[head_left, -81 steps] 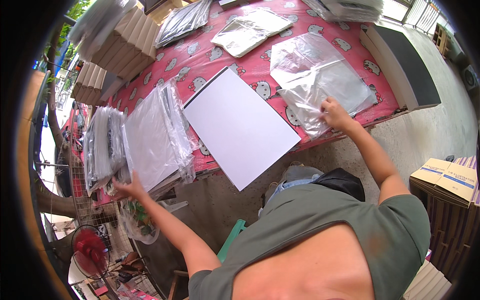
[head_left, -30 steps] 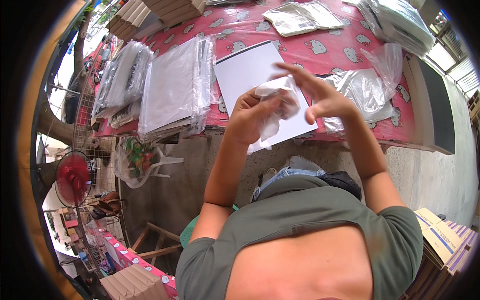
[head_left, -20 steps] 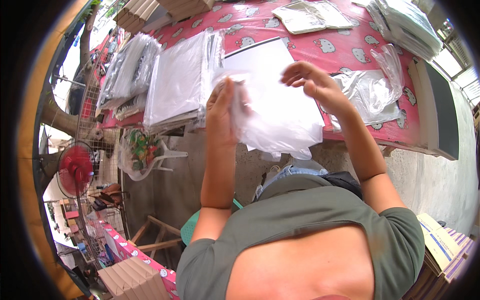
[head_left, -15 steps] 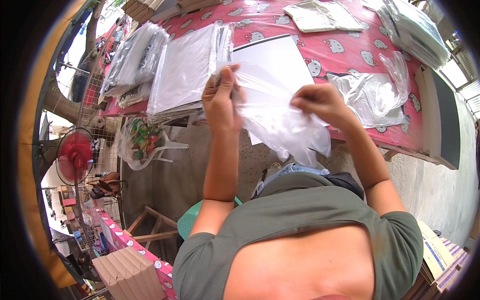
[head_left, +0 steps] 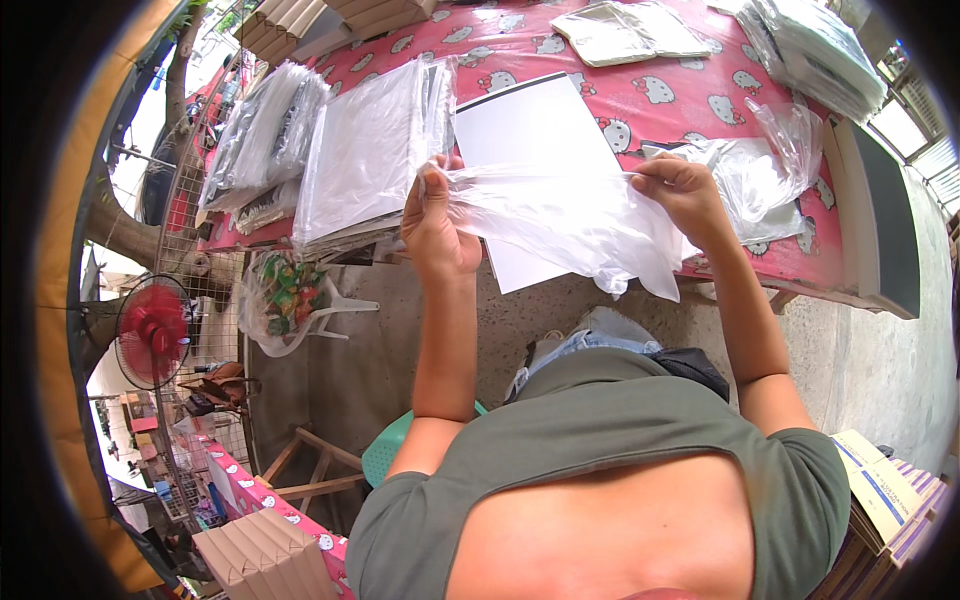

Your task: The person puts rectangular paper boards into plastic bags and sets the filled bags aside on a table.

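Note:
A thin, clear plastic bag [head_left: 570, 220] is stretched between my two hands above the table's near edge. My left hand [head_left: 437, 220] pinches one end of it, thumb up. My right hand [head_left: 682, 195] grips the opposite upper corner between thumb and fingers, and the loose film droops below. Beneath and behind the bag lies a white sheet [head_left: 535, 125] with a dark strip along its far edge. To the left of the sheet is a stack of white sheets in clear plastic [head_left: 365, 140]. Crumpled clear plastic bags [head_left: 750, 185] lie just beyond my right hand.
The table wears a pink patterned cover [head_left: 490, 50]. More plastic-wrapped stacks sit at its left [head_left: 265, 135] and far right [head_left: 815, 55]. A dark-faced board [head_left: 880, 220] borders the right end. A red fan [head_left: 153, 330] and a green chair [head_left: 390, 450] are at left.
My right hand has moved right and slightly away, drawing the bunched bag out wider and flatter. My left hand has stayed near the same place, still holding its end.

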A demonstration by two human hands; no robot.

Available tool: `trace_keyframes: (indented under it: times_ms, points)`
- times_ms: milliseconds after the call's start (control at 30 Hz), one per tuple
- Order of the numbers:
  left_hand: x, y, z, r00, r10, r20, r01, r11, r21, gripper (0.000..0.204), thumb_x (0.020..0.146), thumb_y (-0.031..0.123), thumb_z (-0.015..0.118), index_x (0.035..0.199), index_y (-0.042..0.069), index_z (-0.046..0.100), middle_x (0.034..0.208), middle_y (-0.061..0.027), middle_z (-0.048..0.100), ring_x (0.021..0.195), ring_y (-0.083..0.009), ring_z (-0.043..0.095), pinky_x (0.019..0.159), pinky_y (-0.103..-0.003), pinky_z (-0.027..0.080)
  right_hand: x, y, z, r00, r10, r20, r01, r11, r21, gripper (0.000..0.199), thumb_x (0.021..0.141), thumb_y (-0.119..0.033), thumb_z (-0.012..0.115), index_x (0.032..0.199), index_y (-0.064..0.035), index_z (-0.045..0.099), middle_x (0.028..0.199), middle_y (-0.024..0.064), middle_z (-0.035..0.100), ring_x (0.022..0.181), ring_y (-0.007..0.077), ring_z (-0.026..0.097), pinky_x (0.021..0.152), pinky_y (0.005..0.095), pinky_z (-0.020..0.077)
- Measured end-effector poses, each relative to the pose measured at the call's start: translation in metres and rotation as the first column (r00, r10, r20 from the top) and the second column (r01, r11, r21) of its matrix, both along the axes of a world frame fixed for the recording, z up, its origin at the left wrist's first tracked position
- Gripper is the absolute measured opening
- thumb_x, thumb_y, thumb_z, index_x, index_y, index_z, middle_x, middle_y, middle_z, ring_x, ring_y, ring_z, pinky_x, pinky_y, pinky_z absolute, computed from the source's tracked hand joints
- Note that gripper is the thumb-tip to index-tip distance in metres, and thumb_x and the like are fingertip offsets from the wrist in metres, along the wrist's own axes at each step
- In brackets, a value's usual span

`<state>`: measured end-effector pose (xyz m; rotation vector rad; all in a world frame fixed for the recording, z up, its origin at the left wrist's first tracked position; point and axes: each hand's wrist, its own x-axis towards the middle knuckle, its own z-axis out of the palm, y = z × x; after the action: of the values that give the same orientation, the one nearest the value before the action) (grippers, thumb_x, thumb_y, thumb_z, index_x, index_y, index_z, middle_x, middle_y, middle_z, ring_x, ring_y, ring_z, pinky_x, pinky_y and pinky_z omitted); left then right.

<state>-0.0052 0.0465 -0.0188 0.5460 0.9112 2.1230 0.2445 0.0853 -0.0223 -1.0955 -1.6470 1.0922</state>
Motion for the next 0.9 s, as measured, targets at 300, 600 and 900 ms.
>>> trace_keyframes:
  times_ms: [300, 600, 900]
  points:
    - [0.010, -0.030, -0.006, 0.795, -0.532, -0.291, 0.472, 0.844, -0.254, 0.013, 0.081, 0.019, 0.059, 0.076, 0.007, 0.058, 0.060, 0.0045, 0.051, 0.048, -0.0016, 0.040, 0.042, -0.016, 0.030, 0.008, 0.010, 0.006, 0.924, -0.004, -0.382, 0.117, 0.955, 0.273, 0.008, 0.083, -0.004, 0.052, 0.084, -0.0012, 0.059, 0.082, 0.0053, 0.061, 0.064, 0.0081, 0.054, 0.059, 0.0222, 0.0443]
    - [-0.038, -0.051, -0.016, 0.393, -0.920, -0.008, 0.907, 0.389, -0.162, 0.013, 0.080, 0.012, 0.058, 0.079, -0.002, 0.061, 0.068, -0.0063, 0.059, 0.064, -0.0140, 0.057, 0.061, -0.025, 0.046, 0.048, 0.003, 0.001, 0.487, 0.768, -0.416, -0.852, 0.523, -0.030, 0.026, 0.084, -0.017, 0.046, 0.102, 0.0005, 0.055, 0.084, 0.0140, 0.059, 0.075, 0.0172, 0.057, 0.074, 0.0319, 0.0456]
    - [-0.012, -0.049, 0.003, 0.697, -0.675, 0.243, 0.553, 0.721, 0.418, 0.071, 0.069, 0.056, 0.056, 0.121, 0.010, 0.039, 0.082, -0.0070, 0.061, 0.070, -0.0245, 0.059, 0.061, -0.038, 0.048, 0.046, -0.012, -0.023, 0.355, 0.506, -0.786, -0.886, 0.452, -0.109, 0.026, 0.069, -0.019, 0.071, 0.083, 0.0015, 0.064, 0.073, 0.0047, 0.062, 0.065, 0.0131, 0.057, 0.064, 0.0259, 0.0449]
